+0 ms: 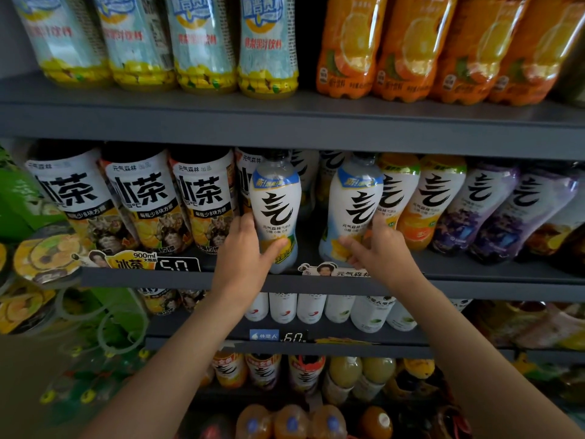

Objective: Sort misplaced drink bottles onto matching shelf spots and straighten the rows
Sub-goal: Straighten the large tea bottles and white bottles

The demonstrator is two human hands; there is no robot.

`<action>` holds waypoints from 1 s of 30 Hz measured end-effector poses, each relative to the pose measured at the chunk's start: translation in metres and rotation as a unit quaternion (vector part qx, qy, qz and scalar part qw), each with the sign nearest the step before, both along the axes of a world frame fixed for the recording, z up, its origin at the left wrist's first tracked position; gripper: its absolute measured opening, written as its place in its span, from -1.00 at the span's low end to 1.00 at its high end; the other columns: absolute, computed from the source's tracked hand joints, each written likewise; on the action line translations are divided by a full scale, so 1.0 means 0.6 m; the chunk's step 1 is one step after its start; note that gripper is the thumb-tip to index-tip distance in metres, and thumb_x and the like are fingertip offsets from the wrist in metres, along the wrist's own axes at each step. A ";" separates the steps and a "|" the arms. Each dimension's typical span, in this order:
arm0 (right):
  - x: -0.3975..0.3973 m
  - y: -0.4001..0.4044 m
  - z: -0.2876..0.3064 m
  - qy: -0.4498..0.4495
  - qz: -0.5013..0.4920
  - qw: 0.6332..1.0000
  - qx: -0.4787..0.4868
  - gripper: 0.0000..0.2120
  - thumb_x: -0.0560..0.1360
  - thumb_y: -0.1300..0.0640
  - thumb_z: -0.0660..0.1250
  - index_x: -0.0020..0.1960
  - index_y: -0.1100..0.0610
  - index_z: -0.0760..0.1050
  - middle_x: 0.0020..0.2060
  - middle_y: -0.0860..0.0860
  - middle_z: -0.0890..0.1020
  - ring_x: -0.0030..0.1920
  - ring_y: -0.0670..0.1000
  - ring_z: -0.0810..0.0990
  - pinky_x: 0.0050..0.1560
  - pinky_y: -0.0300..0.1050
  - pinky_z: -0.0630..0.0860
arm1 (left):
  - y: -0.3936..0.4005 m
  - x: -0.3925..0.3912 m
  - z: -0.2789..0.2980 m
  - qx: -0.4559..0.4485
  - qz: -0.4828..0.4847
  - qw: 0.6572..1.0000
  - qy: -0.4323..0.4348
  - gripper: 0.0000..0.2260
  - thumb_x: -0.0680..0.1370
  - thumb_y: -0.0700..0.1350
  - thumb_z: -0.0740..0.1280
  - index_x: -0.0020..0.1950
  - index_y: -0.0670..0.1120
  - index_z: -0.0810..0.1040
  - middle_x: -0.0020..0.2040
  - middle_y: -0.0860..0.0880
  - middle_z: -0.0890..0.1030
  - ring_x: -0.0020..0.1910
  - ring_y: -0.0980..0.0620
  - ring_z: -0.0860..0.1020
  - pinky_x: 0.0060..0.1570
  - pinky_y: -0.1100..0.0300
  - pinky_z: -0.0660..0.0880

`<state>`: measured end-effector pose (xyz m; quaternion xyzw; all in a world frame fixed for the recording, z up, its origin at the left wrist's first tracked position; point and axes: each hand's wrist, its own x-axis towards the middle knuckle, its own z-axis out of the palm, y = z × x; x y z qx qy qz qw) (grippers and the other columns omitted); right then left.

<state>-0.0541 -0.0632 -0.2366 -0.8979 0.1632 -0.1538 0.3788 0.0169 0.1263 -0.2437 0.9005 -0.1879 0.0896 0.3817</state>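
Two white sparkling-water bottles with blue-topped labels stand at the front of the middle shelf [474, 274]. My left hand [245, 248] grips the lower part of the left bottle [276, 198], thumb across its front. My right hand [378, 245] holds the base of the right bottle [356, 201], fingers curled round its lower side. Both bottles tilt slightly at the shelf's front edge. A dark gap lies between and behind them.
Large iced-tea bottles [139, 198] fill the middle shelf's left; orange-label [433, 201] and purple-label [493, 207] bottles stand to the right. The top shelf holds pale-blue juice bottles [202, 42] and orange drinks [411, 49]. Lower shelves carry more bottles [316, 308]. Green packaged goods [28, 217] hang left.
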 end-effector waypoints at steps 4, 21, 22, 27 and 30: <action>-0.016 -0.005 0.000 -0.018 0.021 0.999 -0.021 -0.68 0.49 0.12 0.36 0.11 0.16 0.27 -0.10 0.06 0.57 -0.24 -0.05 0.57 -0.40 -0.42 0.45 | 0.004 0.000 0.000 -0.002 0.001 1.000 -0.004 -0.53 0.47 0.02 0.40 0.27 -0.18 0.39 0.17 -0.11 0.46 0.12 -0.09 0.49 0.06 -0.05 0.50; -0.039 0.003 -0.001 -0.015 -0.068 0.998 -0.002 -0.64 0.45 0.14 0.41 0.13 0.22 0.33 -0.05 0.02 0.51 -0.12 0.00 0.53 -0.34 -0.37 0.35 | 0.020 -0.008 -0.002 -0.001 0.012 1.000 -0.007 -0.52 0.51 0.01 0.34 0.33 -0.19 0.33 0.24 -0.12 0.39 0.20 -0.07 0.42 0.05 0.14 0.37; -0.042 0.008 -0.006 -0.028 -0.083 0.996 -0.010 -0.60 0.43 0.14 0.43 0.16 0.25 0.35 -0.06 -0.01 0.48 -0.07 0.00 0.50 -0.28 -0.39 0.31 | 0.025 -0.007 -0.002 -0.002 0.011 1.000 -0.008 -0.52 0.51 0.01 0.34 0.33 -0.19 0.34 0.24 -0.12 0.39 0.20 -0.07 0.42 0.06 0.14 0.37; -0.058 0.050 0.000 -0.148 -0.232 0.957 -0.089 -0.67 0.42 0.02 0.44 -0.01 0.22 0.43 -0.10 0.08 0.54 -0.12 0.09 0.55 -0.20 -0.04 0.45 | 0.043 0.001 -0.002 -0.002 0.011 1.000 -0.012 -0.52 0.51 0.02 0.34 0.34 -0.17 0.33 0.25 -0.10 0.39 0.20 -0.06 0.43 0.09 0.10 0.40; -0.053 0.115 0.020 -0.211 -0.174 0.951 -0.142 -0.79 0.45 0.05 0.41 -0.20 0.18 0.48 -0.36 0.01 0.56 -0.37 0.02 0.54 -0.38 -0.09 0.47 | 0.049 0.008 -0.004 0.000 0.007 1.000 -0.017 -0.50 0.51 0.03 0.33 0.35 -0.18 0.32 0.27 -0.11 0.39 0.25 -0.06 0.40 0.13 0.11 0.38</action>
